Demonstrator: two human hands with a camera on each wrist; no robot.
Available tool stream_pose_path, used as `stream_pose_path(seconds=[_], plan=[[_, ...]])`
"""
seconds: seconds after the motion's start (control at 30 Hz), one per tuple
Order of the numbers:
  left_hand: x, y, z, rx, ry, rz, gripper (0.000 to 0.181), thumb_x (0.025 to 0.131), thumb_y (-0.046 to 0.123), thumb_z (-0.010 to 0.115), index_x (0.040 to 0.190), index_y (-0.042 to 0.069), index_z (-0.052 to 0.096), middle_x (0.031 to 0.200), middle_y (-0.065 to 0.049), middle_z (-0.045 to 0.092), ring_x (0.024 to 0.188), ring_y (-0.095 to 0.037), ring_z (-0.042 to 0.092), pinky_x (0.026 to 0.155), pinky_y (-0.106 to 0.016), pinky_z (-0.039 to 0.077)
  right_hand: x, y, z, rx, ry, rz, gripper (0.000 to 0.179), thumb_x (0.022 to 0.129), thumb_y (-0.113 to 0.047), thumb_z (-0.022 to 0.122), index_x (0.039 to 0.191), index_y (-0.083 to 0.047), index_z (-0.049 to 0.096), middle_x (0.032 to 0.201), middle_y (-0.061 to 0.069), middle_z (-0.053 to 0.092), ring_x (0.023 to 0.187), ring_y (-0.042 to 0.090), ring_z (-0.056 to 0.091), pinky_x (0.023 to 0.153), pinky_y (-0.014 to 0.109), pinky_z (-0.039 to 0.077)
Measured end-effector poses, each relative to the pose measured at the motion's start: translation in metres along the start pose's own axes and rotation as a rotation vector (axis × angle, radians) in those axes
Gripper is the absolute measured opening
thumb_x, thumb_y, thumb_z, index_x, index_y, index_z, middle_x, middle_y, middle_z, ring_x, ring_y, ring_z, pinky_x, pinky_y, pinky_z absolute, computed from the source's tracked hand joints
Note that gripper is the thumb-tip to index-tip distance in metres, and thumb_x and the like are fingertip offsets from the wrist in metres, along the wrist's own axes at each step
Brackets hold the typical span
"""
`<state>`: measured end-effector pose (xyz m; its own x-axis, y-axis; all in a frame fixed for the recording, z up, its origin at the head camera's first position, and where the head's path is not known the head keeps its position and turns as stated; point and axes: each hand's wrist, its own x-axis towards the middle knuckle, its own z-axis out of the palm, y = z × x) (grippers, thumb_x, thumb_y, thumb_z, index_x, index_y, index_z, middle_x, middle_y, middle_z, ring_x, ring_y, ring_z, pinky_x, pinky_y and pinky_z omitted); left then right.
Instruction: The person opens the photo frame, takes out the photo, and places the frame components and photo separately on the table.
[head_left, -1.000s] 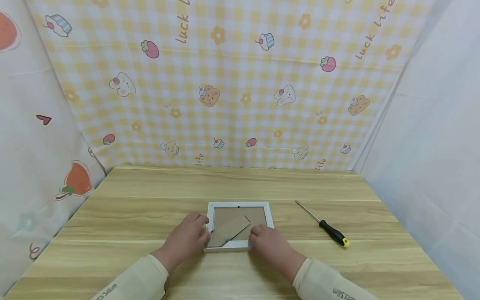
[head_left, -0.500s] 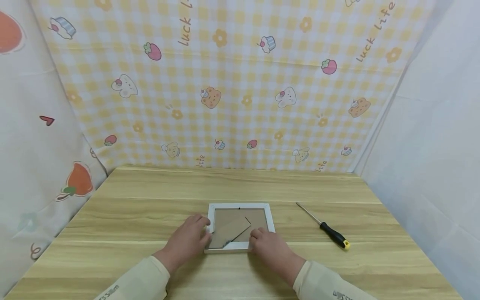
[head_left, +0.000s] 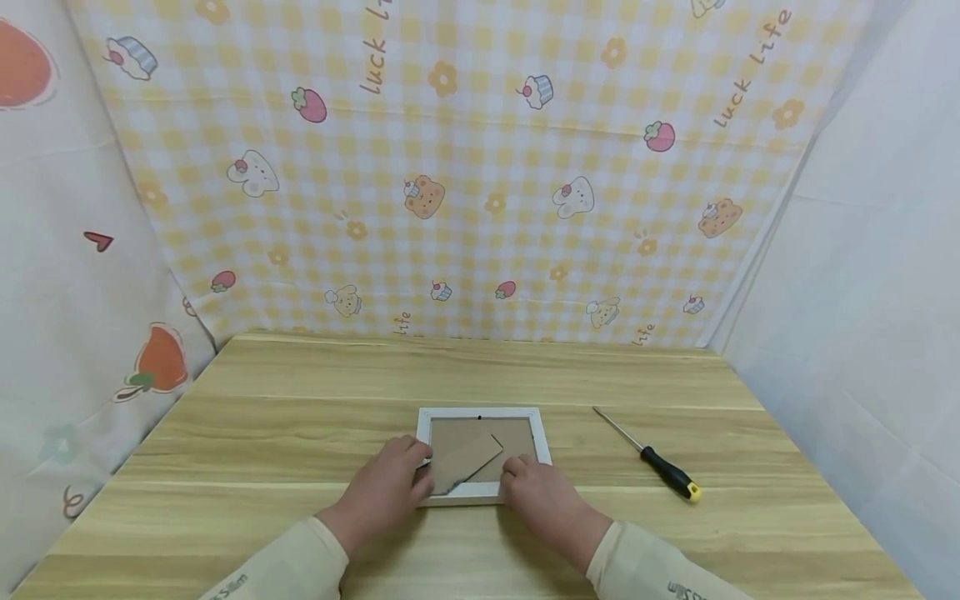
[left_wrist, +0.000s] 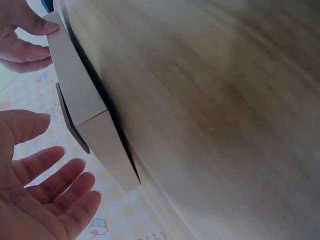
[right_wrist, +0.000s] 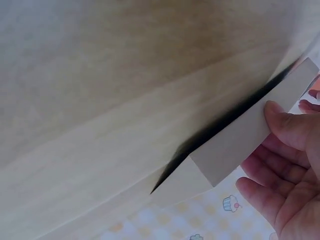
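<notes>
A white picture frame (head_left: 480, 412) lies face down on the table, showing its brown backing board (head_left: 517, 429). A slanting cardboard stand leg (head_left: 459, 462) crosses the board toward the front left corner. My right hand (head_left: 546, 498) pinches the front rail, thumb on the outer side and fingers over the back, as the right wrist view shows on the frame (right_wrist: 240, 137). At the left front corner, my left hand (head_left: 386, 485) hovers with loosely bent fingers. The left wrist view shows that hand (left_wrist: 40, 195) beside the stand leg's raised edge (left_wrist: 72, 125), with a gap between.
A screwdriver (head_left: 663, 471) with a black and yellow handle lies to the right of the frame, tip pointing away. The wood-grain table (head_left: 337, 375) ends at a yellow checked cloth (head_left: 480, 250) behind. White cloths (head_left: 862, 333) hang at both sides.
My left hand has shifted slightly right, now covering the frame's left front corner and the end of the stand leg. The right hand keeps its hold, and the view has tilted slightly.
</notes>
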<state>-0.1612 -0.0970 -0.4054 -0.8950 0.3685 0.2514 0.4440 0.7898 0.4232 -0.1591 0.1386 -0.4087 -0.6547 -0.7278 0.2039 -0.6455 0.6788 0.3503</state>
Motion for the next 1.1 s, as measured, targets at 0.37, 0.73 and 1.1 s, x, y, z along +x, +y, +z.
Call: stream_pose_path(seconds=[0.37,0.73,1.1], plan=[[-0.002,0.011,0.002,0.007,-0.018,0.071,0.019,0.085,0.012,0.069,0.102,0.003,0.064,0.097,-0.003,0.057,0.088,-0.016,0.05,0.075,-0.035,0.051,0.003,0.003,-0.006,0.082,-0.03,0.02,0.019,0.072,0.005,0.075,0.081,-0.011,0.072,0.088,0.0,0.063,0.08,0.015,0.058,0.061,0.018,0.05],[-0.003,0.012,0.007,0.129,0.003,0.277,0.033,0.081,0.032,0.077,0.096,0.009,0.06,0.095,0.002,0.053,0.085,-0.012,0.049,0.073,-0.028,0.048,0.009,0.005,-0.019,0.172,-0.073,0.057,0.014,0.074,0.002,0.075,0.08,-0.01,0.071,0.089,0.001,0.064,0.08,0.014,0.058,0.068,0.021,0.051],[-0.002,0.01,0.01,0.188,0.113,0.378,0.035,0.068,0.005,0.079,0.096,0.008,0.059,0.095,0.0,0.053,0.085,-0.017,0.051,0.074,-0.032,0.048,0.016,0.013,-0.028,0.298,-0.085,0.069,0.009,0.076,-0.002,0.075,0.078,-0.008,0.069,0.085,0.003,0.064,0.078,0.014,0.062,0.065,0.024,0.052]])
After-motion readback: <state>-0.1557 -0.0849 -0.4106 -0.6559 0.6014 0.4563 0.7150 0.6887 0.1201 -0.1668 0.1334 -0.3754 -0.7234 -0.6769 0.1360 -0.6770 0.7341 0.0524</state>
